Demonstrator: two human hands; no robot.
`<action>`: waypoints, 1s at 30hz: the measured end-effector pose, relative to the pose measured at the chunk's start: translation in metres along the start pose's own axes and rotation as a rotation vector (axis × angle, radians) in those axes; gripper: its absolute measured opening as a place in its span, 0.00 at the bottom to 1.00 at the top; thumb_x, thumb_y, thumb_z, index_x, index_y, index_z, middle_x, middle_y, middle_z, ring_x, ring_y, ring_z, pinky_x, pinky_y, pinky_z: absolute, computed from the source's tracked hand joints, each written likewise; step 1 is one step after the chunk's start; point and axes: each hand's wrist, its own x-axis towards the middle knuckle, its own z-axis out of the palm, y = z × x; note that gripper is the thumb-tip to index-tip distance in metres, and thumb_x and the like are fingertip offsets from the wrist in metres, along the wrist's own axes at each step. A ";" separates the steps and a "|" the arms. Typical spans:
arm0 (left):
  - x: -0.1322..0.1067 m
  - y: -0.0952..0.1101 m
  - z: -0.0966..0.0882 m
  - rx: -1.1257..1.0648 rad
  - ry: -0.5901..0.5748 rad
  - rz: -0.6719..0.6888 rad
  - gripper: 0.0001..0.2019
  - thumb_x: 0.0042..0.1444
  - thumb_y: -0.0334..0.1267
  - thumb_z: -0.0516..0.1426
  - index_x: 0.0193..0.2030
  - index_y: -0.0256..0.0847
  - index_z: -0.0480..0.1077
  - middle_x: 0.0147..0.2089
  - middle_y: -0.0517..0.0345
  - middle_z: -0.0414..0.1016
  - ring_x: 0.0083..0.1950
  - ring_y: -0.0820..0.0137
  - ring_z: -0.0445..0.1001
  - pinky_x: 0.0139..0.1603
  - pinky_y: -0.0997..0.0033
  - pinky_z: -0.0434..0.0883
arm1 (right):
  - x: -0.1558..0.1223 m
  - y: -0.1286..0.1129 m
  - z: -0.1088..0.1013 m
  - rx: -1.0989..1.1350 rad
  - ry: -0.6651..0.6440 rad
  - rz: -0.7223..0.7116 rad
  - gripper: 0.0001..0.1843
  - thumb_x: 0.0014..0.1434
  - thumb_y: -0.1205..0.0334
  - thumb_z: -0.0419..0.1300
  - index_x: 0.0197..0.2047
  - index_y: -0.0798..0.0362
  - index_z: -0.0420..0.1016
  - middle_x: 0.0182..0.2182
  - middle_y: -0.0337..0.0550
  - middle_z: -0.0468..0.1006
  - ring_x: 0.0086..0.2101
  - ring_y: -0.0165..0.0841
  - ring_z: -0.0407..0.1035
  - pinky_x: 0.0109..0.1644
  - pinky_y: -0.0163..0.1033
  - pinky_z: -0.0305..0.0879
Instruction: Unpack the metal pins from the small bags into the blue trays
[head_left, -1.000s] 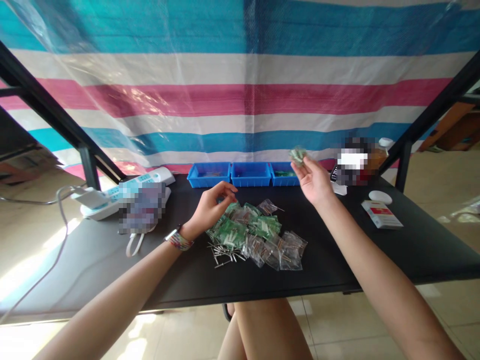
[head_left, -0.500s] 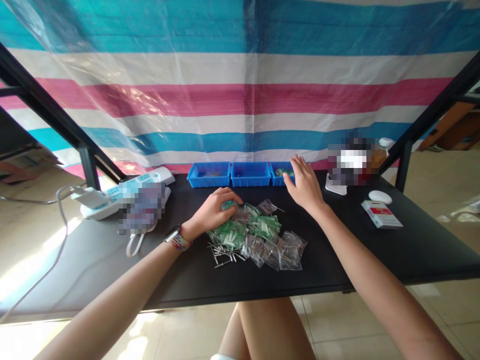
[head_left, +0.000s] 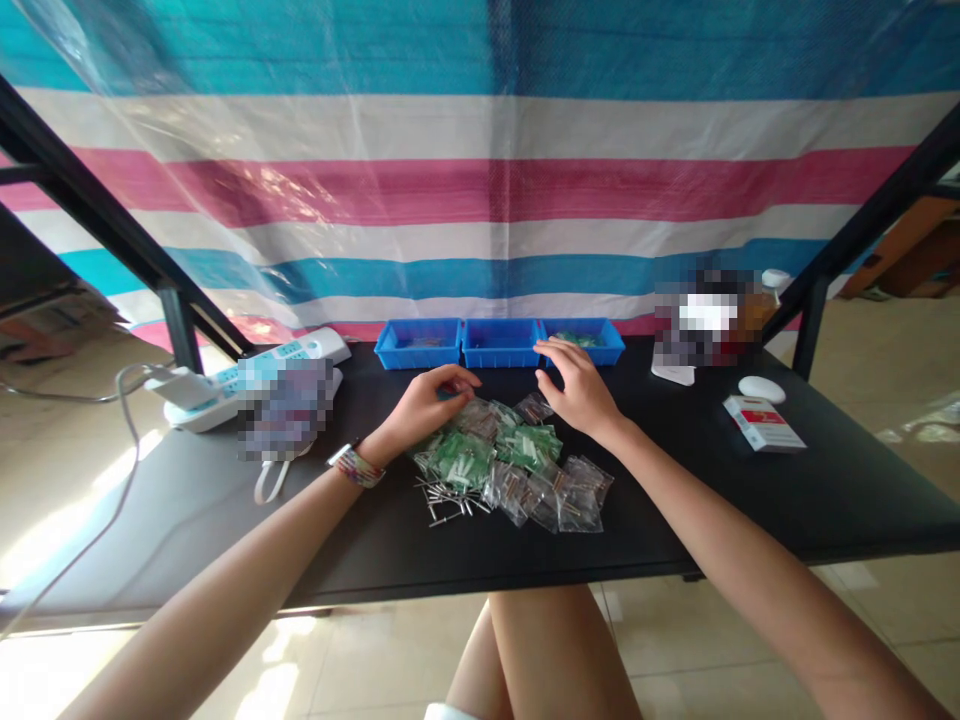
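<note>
My left hand (head_left: pixel 429 408) hovers at the left back of a pile of small packets, thumb and fingers apart, with nothing visible held. My right hand (head_left: pixel 579 392) is open over the pile's right back side, its fingertips in front of the blue bins. In the heap are green packets (head_left: pixel 466 462) with white pieces and clear plastic packets (head_left: pixel 577 500) with brownish screw-like pieces. Loose silver rivet-like pins (head_left: pixel 448 505) lie at the front left. Three bins stand behind: a left bin (head_left: pixel 418 355) with a few pieces, a middle bin (head_left: pixel 501 355), and a right bin (head_left: pixel 611 350) with green packets.
A white power strip (head_left: pixel 322 347) with a plugged-in charger (head_left: pixel 180 388) and a blurred item (head_left: pixel 289 410) lie at the left. At the right are a white oval object (head_left: pixel 762 389), a red-and-white box (head_left: pixel 763 425) and blurred items (head_left: pixel 705 320). Black frame bars flank the table (head_left: pixel 675 540).
My right hand has moved left and toward me, from over the right bin to the pile. My left hand has shifted slightly, and the green packet under its fingers no longer shows.
</note>
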 end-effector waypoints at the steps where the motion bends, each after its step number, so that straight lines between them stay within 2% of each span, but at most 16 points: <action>1: 0.001 0.001 -0.001 -0.062 0.005 -0.033 0.12 0.58 0.42 0.63 0.45 0.38 0.80 0.39 0.54 0.80 0.39 0.66 0.76 0.43 0.67 0.71 | 0.000 -0.002 0.001 0.011 -0.013 -0.008 0.20 0.68 0.64 0.57 0.61 0.53 0.75 0.60 0.55 0.79 0.63 0.47 0.69 0.71 0.59 0.63; 4: 0.002 0.004 -0.005 -0.232 0.021 -0.120 0.15 0.56 0.47 0.67 0.43 0.37 0.80 0.35 0.56 0.78 0.35 0.69 0.74 0.38 0.70 0.68 | -0.001 -0.006 0.002 0.034 -0.048 -0.024 0.20 0.68 0.64 0.57 0.61 0.52 0.75 0.58 0.54 0.79 0.62 0.48 0.69 0.70 0.60 0.64; 6: 0.003 0.006 -0.006 -0.313 0.052 -0.147 0.16 0.54 0.48 0.68 0.42 0.37 0.80 0.35 0.56 0.78 0.35 0.70 0.74 0.38 0.71 0.68 | 0.000 -0.008 0.003 0.043 -0.063 -0.027 0.19 0.68 0.64 0.58 0.61 0.52 0.75 0.57 0.54 0.79 0.61 0.49 0.69 0.69 0.60 0.65; 11: 0.003 0.008 -0.005 -0.457 0.196 -0.132 0.16 0.52 0.46 0.72 0.41 0.38 0.80 0.34 0.59 0.76 0.35 0.72 0.73 0.38 0.74 0.68 | 0.000 -0.016 0.003 0.112 -0.055 -0.023 0.19 0.67 0.65 0.59 0.60 0.52 0.77 0.54 0.54 0.80 0.58 0.48 0.72 0.66 0.59 0.68; 13: 0.003 0.008 -0.005 -0.503 0.272 -0.115 0.15 0.51 0.45 0.72 0.40 0.39 0.79 0.34 0.59 0.75 0.33 0.74 0.71 0.34 0.76 0.66 | 0.001 -0.022 0.002 0.163 -0.050 -0.046 0.21 0.68 0.66 0.59 0.62 0.51 0.75 0.54 0.52 0.80 0.57 0.47 0.73 0.66 0.58 0.70; 16: 0.004 0.010 -0.006 -0.580 0.331 -0.119 0.14 0.50 0.42 0.73 0.39 0.39 0.79 0.34 0.61 0.74 0.29 0.79 0.65 0.28 0.79 0.61 | 0.001 -0.034 0.000 0.174 -0.066 -0.151 0.29 0.69 0.70 0.57 0.71 0.45 0.68 0.62 0.50 0.75 0.62 0.44 0.70 0.69 0.57 0.69; 19: 0.003 0.018 -0.003 -0.689 0.288 -0.147 0.14 0.49 0.40 0.74 0.38 0.39 0.78 0.36 0.61 0.74 0.29 0.80 0.66 0.28 0.82 0.63 | 0.002 -0.047 -0.002 0.128 -0.092 -0.283 0.34 0.69 0.72 0.56 0.74 0.39 0.63 0.70 0.49 0.65 0.68 0.45 0.63 0.71 0.60 0.65; 21: 0.001 0.024 0.001 -0.733 0.224 -0.174 0.14 0.48 0.39 0.74 0.38 0.39 0.78 0.37 0.61 0.74 0.31 0.80 0.68 0.29 0.82 0.66 | 0.003 -0.054 -0.004 0.123 -0.092 -0.345 0.33 0.70 0.73 0.56 0.73 0.39 0.64 0.72 0.48 0.63 0.70 0.46 0.60 0.72 0.61 0.65; 25: -0.005 0.032 0.010 -0.728 0.091 -0.204 0.14 0.51 0.40 0.73 0.39 0.39 0.76 0.36 0.60 0.74 0.31 0.79 0.70 0.29 0.82 0.68 | 0.003 -0.060 -0.007 0.191 -0.075 -0.421 0.24 0.71 0.71 0.55 0.66 0.43 0.74 0.66 0.49 0.71 0.68 0.45 0.63 0.69 0.60 0.67; 27: -0.007 0.032 0.012 -0.677 0.056 -0.178 0.13 0.55 0.42 0.71 0.40 0.38 0.76 0.37 0.58 0.75 0.33 0.75 0.73 0.31 0.79 0.72 | 0.003 -0.060 -0.006 0.263 -0.052 -0.389 0.19 0.72 0.68 0.56 0.61 0.46 0.78 0.59 0.49 0.78 0.63 0.43 0.68 0.66 0.58 0.70; 30: -0.009 0.029 0.011 -0.467 0.053 -0.042 0.12 0.62 0.43 0.65 0.48 0.39 0.76 0.43 0.53 0.77 0.40 0.68 0.78 0.38 0.69 0.80 | 0.003 -0.059 0.002 0.435 0.021 -0.147 0.11 0.72 0.62 0.59 0.52 0.49 0.82 0.47 0.48 0.84 0.51 0.42 0.76 0.59 0.53 0.74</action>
